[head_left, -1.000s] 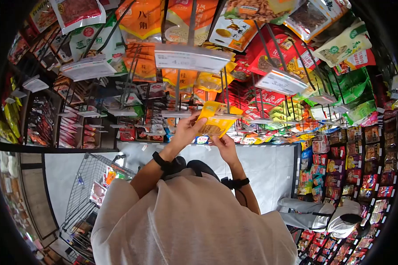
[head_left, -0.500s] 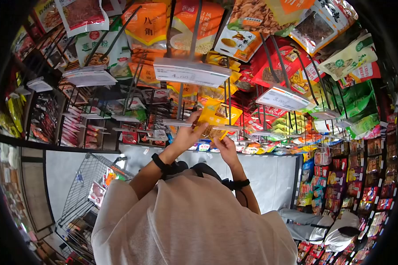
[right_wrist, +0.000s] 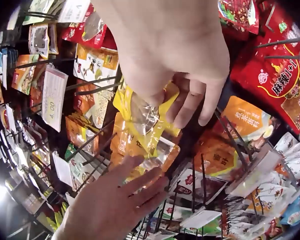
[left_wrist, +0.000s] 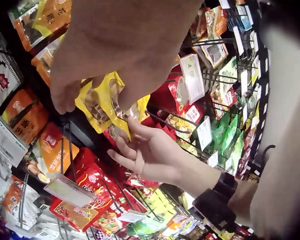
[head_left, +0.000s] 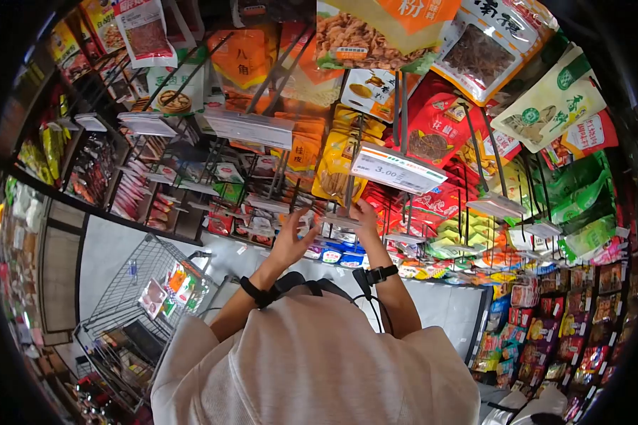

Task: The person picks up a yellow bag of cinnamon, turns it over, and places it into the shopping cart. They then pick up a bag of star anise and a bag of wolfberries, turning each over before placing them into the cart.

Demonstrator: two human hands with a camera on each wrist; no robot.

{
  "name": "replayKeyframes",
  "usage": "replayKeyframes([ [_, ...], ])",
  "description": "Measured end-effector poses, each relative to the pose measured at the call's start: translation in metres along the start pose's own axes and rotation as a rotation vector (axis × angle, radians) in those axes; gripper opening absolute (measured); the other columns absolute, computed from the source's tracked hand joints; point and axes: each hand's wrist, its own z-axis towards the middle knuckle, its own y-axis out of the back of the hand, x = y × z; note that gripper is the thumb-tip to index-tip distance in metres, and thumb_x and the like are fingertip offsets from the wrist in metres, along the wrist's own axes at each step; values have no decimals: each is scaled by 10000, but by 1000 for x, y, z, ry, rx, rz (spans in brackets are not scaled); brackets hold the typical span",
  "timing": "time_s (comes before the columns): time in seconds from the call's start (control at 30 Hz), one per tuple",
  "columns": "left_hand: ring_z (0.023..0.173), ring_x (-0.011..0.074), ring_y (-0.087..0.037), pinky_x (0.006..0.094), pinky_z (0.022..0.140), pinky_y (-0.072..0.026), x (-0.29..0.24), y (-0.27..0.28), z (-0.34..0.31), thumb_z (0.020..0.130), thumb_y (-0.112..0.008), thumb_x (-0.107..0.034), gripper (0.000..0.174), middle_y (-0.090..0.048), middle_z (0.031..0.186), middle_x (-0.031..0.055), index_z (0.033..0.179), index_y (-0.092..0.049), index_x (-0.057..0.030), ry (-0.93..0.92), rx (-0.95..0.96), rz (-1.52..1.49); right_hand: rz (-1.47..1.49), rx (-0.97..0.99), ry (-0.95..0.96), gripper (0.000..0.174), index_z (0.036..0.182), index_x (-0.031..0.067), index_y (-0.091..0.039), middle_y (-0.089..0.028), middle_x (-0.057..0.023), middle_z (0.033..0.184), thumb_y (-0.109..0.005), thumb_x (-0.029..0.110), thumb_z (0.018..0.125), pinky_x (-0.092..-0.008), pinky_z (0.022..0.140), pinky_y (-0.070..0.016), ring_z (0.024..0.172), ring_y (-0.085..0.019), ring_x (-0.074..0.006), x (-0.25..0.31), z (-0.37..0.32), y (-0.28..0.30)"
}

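A yellow snack packet [head_left: 337,173] hangs on a peg hook among other packets, just left of a white price tag [head_left: 395,170] that reads 3.00. My right hand [head_left: 365,212] is raised to the packet's lower edge. In the left wrist view its thumb touches the packet [left_wrist: 102,107] and its fingers [left_wrist: 121,154] are loose and spread. The right wrist view shows the packet [right_wrist: 142,120] just beyond those relaxed fingers [right_wrist: 190,102]. My left hand [head_left: 290,237] hovers lower and to the left, fingers spread and holding nothing, a little apart from the packet.
Peg hooks full of orange, red and green packets surround my hands, and metal rods stick out towards me. A wire shopping cart [head_left: 142,297] with a few items stands at the lower left. Shelves of small packets [head_left: 581,297] run down the right side.
Both hands held the yellow packet in front of the rack. It now hangs on the peg, the left hand has let go and dropped lower, and the view has shifted right.
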Motion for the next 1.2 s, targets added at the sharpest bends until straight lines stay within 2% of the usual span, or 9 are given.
replayKeyframes([
  [0.23,1045,316,-660,378,880,-527,15,-14,-11,906,-679,-351,654,-503,1352,229,1389,-400,-8,63,-40,-93,152,76,-72,348,975,12,-634,-661,-48,837,-618,359,962,-268,598,-495,730,-621,-107,29,16,-7],
  [0.43,958,185,-658,286,765,-533,8,-34,-12,935,-660,-174,522,-641,1145,159,1364,-426,8,149,-58,-343,-22,133,-93,340,1013,39,-622,-683,-66,865,-602,375,967,-269,602,-526,696,-646,-120,16,12,8],
  [0.63,841,131,-648,265,714,-509,23,-53,-20,949,-631,-141,343,-691,914,100,1246,-548,9,159,-67,-295,210,215,-204,288,1016,35,-605,-652,-51,792,-629,316,957,-258,592,-546,700,-640,-122,-2,-33,19],
  [0.73,756,118,-627,271,685,-504,-1,-54,-36,956,-622,-169,329,-691,841,84,1228,-565,7,268,-6,-101,98,262,-256,268,1020,36,-610,-655,-46,801,-633,295,957,-254,593,-529,720,-631,-113,-17,-50,34],
  [0.87,687,171,-637,318,663,-506,-23,-47,-65,935,-636,-193,293,-680,762,109,1177,-617,-28,117,79,111,-93,401,-63,250,1019,19,-615,-662,-43,815,-631,263,963,-235,581,-479,702,-613,-98,-65,-57,37],
  [0.93,737,245,-673,358,687,-522,-1,-45,-83,896,-646,-129,269,-694,828,134,1153,-631,-53,37,-11,192,59,485,-264,193,977,16,-611,-658,-42,804,-604,209,976,-251,613,-525,693,-625,-109,-41,-74,28],
  [1.0,817,304,-689,391,718,-536,2,-37,-101,867,-644,-105,275,-705,906,148,1138,-627,-60,43,-87,206,13,574,-243,178,974,16,-600,-658,-52,799,-597,194,980,-259,633,-543,704,-637,-117,-50,-79,24],
  [1.03,719,237,-688,355,683,-525,-5,-30,-110,897,-637,-108,233,-699,814,130,1122,-656,-51,-12,-180,156,-63,610,-213,175,973,14,-594,-658,-55,793,-599,189,978,-254,642,-541,708,-641,-117,-57,-79,23],
  [1.2,791,224,-707,334,715,-534,17,-12,-154,870,-639,-75,247,-711,839,119,1114,-654,-42,133,-394,130,-194,714,-195,182,991,-7,-593,-658,-67,819,-599,174,976,-261,665,-541,723,-641,-127,-75,-86,15],
])
